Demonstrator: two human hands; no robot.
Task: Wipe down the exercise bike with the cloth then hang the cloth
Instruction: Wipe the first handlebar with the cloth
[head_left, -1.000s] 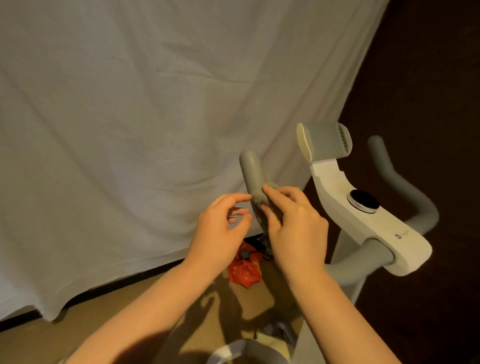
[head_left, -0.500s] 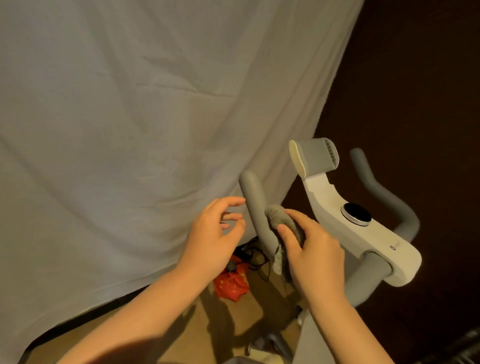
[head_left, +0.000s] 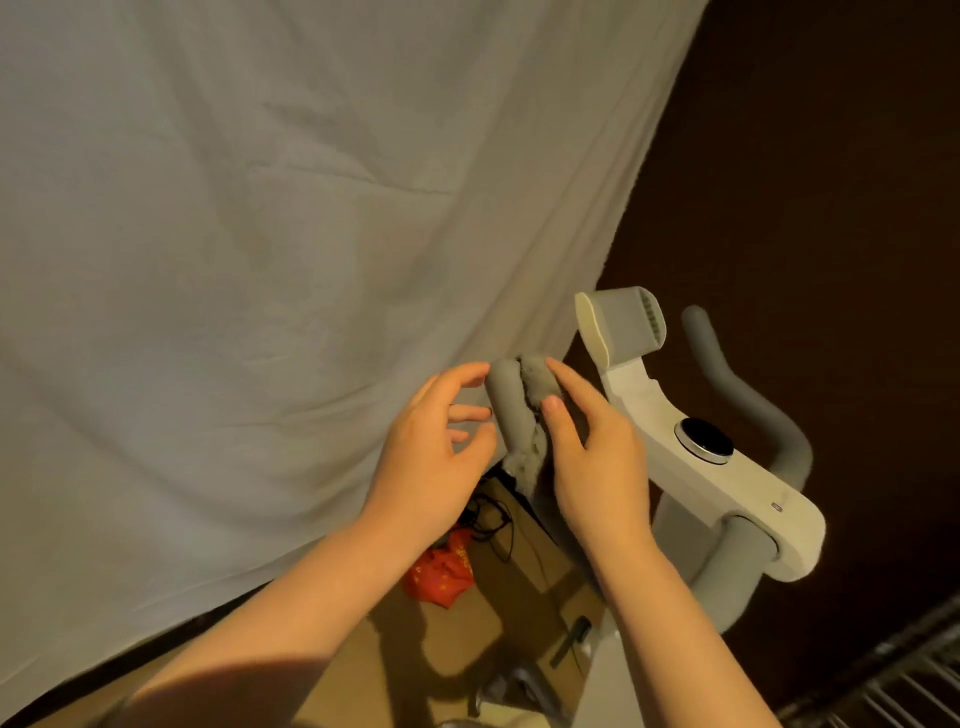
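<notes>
- Head view: the exercise bike (head_left: 727, 478) stands at the right, its white console carrying a round dark dial (head_left: 705, 440) and a padded grey rest (head_left: 621, 319) at its far end.
- 2 grey handlebars rise from the console: the left handlebar (head_left: 506, 402) stands between the hands, the right handlebar (head_left: 748, 395) curves away against the dark wall.
- The cloth (head_left: 535, 415), grey and fuzzy, is draped along the right side of the left handlebar, from near its tip down to a ragged end hanging below the thumb.
- The right hand (head_left: 592, 457) pinches the cloth against the bar, forefinger stretched up along its far side and thumb pressed on its near side.
- The left hand (head_left: 431, 457) sits just beside the bar on its left, fingers spread and loosely bent, holding nothing; the forefinger tip is at the bar's tip, though I cannot tell whether it touches.
- Behind hangs a wide white sheet (head_left: 260, 260).
- On the tan floor (head_left: 519, 571) below lie a red bag (head_left: 441, 577) and a black cable (head_left: 488, 514).
- A metal rack (head_left: 893, 686) shows at the bottom right corner.
</notes>
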